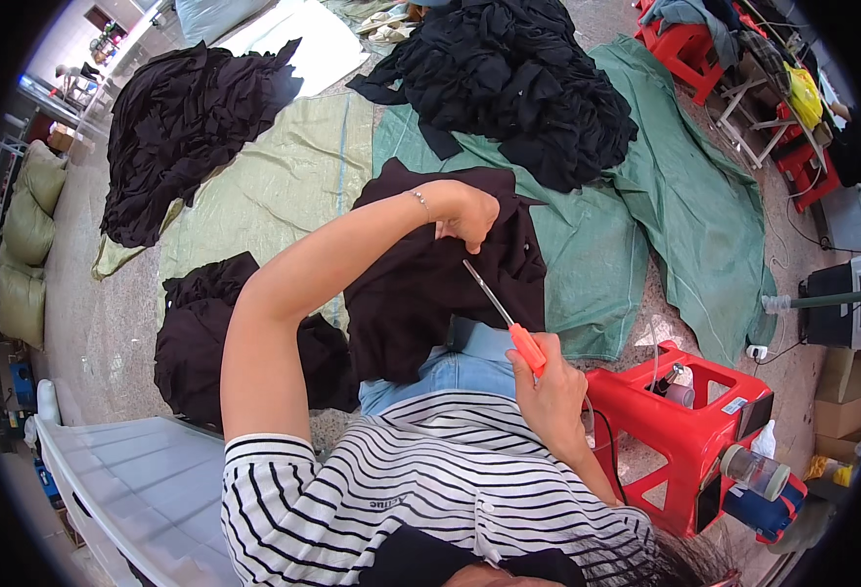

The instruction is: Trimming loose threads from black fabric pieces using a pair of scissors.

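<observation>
A dark brown-black piece of cloth [391, 293] is spread over my lap, on light blue jeans [440, 372]. Above it my left hand [467, 215] is bent down with its fingers closed; whatever they pinch is hidden. My right hand [552, 396] is wrapped round the orange-red handle of a slim tool with a straight metal shaft [489, 293]. The tool slants up and left, its tip just below my left fingertips and over the cloth. From this view I cannot tell whether the tip touches the cloth.
Dark cloth heaps lie ahead [518, 88], far left [191, 127] and beside my left elbow [191, 362]. Green sheeting [587, 284] and yellowish sheeting [293, 147] cover the floor. A red plastic stool [636, 391] with bottles and a cord stands close on my right.
</observation>
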Demonstrator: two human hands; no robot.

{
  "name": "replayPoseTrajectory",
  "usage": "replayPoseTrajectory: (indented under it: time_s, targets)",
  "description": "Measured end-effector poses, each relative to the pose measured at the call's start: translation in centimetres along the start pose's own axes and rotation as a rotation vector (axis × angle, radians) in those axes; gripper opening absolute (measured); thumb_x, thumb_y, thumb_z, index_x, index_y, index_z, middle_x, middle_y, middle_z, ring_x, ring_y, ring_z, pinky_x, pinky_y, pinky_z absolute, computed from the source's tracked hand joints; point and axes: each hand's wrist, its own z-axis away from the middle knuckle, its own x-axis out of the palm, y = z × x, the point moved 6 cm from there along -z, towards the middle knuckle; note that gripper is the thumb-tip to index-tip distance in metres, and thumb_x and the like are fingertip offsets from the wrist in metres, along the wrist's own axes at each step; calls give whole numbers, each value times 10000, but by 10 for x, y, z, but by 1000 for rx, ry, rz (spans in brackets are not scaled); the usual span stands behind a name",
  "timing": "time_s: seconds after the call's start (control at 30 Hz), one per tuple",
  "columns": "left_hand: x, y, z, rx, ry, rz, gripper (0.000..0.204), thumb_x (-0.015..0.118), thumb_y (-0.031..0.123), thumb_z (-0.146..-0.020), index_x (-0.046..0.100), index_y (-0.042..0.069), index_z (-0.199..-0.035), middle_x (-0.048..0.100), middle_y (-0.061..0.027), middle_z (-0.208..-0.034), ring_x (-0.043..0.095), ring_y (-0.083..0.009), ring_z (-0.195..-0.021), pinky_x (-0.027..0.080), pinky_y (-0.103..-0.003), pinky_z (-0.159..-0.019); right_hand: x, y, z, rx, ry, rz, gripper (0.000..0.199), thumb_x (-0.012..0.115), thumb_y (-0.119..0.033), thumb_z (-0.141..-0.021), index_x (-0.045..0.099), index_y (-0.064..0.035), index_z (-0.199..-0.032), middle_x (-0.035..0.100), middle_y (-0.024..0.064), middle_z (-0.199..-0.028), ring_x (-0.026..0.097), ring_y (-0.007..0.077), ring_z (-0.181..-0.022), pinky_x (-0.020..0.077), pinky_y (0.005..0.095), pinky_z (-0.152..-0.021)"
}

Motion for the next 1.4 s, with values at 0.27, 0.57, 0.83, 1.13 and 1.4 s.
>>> replayPoseTrajectory:
  time_s: [0.27, 0.57, 0.83, 1.13, 1.4]
  targets:
    - [5, -17, -6, 22, 30, 29, 172, 746, 143, -800, 675, -9, -837, 651, -88, -727, 638, -195, -678, 502, -361, -577, 0, 9, 2, 26, -42, 37, 285, 699, -288, -914, 545, -92, -1050, 677, 158, -759, 644, 387, -585, 462, 475, -486]
    - [25, -9, 1, 220, 208, -57, 284, 782, 236, -762, 733, 24, -945, 710, -147, -827, 688, -307, -841, 516, -405, -747, -9, 36, 17, 172, -135, 140, 275, 697, -270, -915, 562, -81, -1062, 666, 192, -730, 641, 432, -632, 461, 514, -534]
    - [-7, -24, 37, 240, 885, 272, 226, 688, 213, -837, 678, 42, -985, 695, -177, -959, 664, -374, -958, 522, -447, -810, -49, 73, 5, 380, 314, -31, 288, 666, -284, -948, 578, -85, -1137, 678, 187, -818, 668, 424, -749, 499, 481, -629]
    - [1, -101, 41, 731, 779, 2062, 700, 561, 576, -955, 501, 3, -1352, 564, -160, -1347, 561, -283, -1243, 464, -437, -1058, -50, 97, -4, 346, 400, -8, 293, 636, -288, -972, 557, -54, -1129, 680, 215, -882, 657, 450, -794, 486, 504, -647]
    - [-53, -62, -25, -233, 857, 291, 754, 788, 478, -734, 573, 140, -1373, 637, -241, -1261, 609, -411, -1175, 495, -472, -982, -33, 88, -8, 307, 352, -14, 287, 644, -300, -964, 570, -76, -1128, 685, 212, -865, 663, 454, -796, 493, 508, -637]
